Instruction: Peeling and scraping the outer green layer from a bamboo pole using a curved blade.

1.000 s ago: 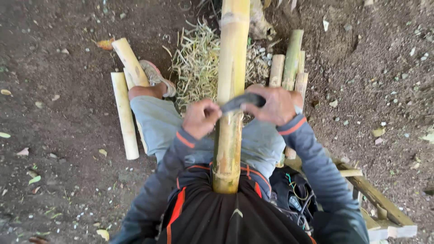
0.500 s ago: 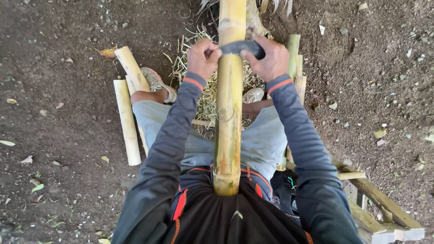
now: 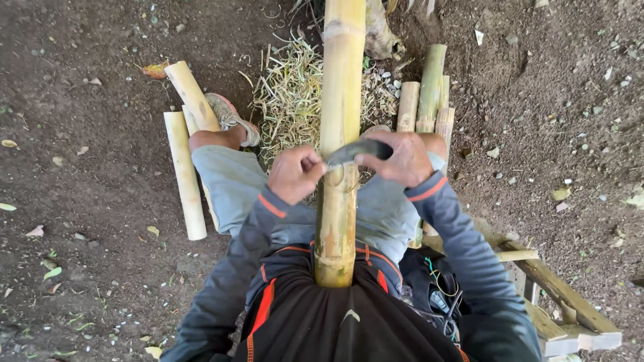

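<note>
A long yellow bamboo pole (image 3: 339,121) runs from my belly straight away from me, between my knees. Across it lies a dark curved blade (image 3: 354,151). My left hand (image 3: 294,173) grips the blade's left end beside the pole. My right hand (image 3: 400,158) holds its right end, fingers over the top. Both hands sit about halfway along the visible pole. Pale shavings (image 3: 290,100) lie heaped on the ground under the far part of the pole.
Cut bamboo pieces (image 3: 184,173) lie left of my left leg, and more short lengths (image 3: 426,94) lie to the right. A low wooden seat frame (image 3: 557,308) shows at lower right. Bare dark soil with scattered leaves surrounds everything.
Both hands pushed the blade far out along the pole half a second ago, then drew it back toward me to mid-pole.
</note>
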